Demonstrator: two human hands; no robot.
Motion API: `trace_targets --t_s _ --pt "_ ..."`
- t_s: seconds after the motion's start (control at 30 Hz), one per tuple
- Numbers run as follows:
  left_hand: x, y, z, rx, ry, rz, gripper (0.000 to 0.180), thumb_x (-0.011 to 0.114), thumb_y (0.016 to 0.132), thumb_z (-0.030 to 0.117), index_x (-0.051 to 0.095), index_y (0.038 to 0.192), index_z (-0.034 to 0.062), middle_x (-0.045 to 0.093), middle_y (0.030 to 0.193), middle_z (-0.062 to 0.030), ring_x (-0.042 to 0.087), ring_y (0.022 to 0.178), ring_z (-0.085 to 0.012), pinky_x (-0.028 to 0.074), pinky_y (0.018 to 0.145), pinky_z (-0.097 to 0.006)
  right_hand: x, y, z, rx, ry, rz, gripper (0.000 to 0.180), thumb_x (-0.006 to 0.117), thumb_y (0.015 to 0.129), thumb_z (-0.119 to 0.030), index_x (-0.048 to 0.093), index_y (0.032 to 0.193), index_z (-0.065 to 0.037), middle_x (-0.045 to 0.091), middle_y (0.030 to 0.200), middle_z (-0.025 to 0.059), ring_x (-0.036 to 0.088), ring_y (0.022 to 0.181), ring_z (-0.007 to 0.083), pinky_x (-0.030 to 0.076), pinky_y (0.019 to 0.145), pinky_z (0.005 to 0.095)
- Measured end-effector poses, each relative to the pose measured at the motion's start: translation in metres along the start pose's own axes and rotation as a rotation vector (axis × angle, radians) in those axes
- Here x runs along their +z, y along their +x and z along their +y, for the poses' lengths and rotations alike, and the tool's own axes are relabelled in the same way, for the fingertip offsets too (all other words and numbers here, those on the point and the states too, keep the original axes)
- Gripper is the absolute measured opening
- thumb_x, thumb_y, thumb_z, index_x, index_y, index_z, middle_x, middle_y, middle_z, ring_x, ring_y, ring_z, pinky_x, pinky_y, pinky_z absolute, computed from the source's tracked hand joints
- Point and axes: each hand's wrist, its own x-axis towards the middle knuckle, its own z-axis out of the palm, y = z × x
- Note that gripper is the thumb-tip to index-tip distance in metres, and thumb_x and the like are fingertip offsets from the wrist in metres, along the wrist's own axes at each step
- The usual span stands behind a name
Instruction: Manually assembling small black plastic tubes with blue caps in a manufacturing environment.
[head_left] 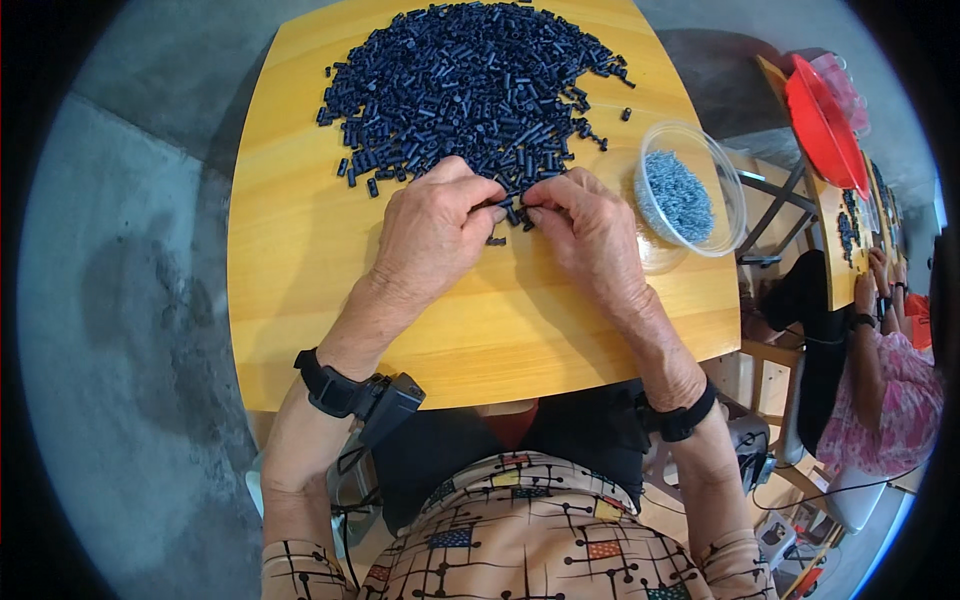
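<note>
A large heap of small black cylindrical pieces [460, 85] spreads over the far half of the wooden table. My left hand [437, 225] is closed at the near edge of the heap, thumb and forefinger pinching a small black cylindrical piece. Opposite it, my right hand [588, 235] is also pinched on a small black piece, its fingertips close to those of the left. More loose black pieces lie between and just below the fingertips. Fine detail of the held pieces is hidden by my fingers.
A clear round plastic tub [735, 190] of small silvery metal pieces [678, 197] stands right of my right hand, tilted. The yellow wooden table [480, 340] ends just before my lap. At the far right, people sit at another table, near a red basin [825, 125].
</note>
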Motion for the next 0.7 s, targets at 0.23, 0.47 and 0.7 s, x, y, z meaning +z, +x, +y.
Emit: trace_targets --t_s 0.23,0.47,0.7 --pt "0.007 0.010 0.006 0.081 0.024 -0.039 0.010 0.067 0.074 0.012 0.066 0.081 0.0043 0.056 0.077 -0.0102 0.059 0.073 -0.0300 0.047 0.064 -0.040 -0.004 -0.013 -0.002 0.007 0.020 0.062 0.013 0.063 0.072 0.000 0.061 0.084 -0.004 0.056 0.074 0.0124 0.060 0.072 0.0310 0.048 0.061 0.0392" --pt "0.003 0.015 0.013 -0.036 -0.012 -0.143 0.010 0.070 0.072 0.008 0.063 0.076 0.0014 0.057 0.076 -0.0119 0.058 0.070 -0.0295 0.046 0.063 -0.038 -0.057 -0.030 -0.029 -0.091 0.069 0.123 0.015 0.065 0.072 0.002 0.059 0.086 -0.002 0.056 0.076 0.0138 0.059 0.071 0.0320 0.048 0.060 0.0377" --pt "0.010 0.013 0.016 -0.002 -0.009 -0.122 0.009 0.067 0.073 0.004 0.062 0.079 -0.0007 0.057 0.075 -0.0095 0.058 0.065 -0.0221 0.045 0.058 -0.032 -0.126 0.005 0.025 0.028 -0.288 0.134 0.005 0.064 0.075 -0.005 0.066 0.079 -0.004 0.061 0.076 0.0122 0.062 0.071 0.0292 0.049 0.062 0.0365"
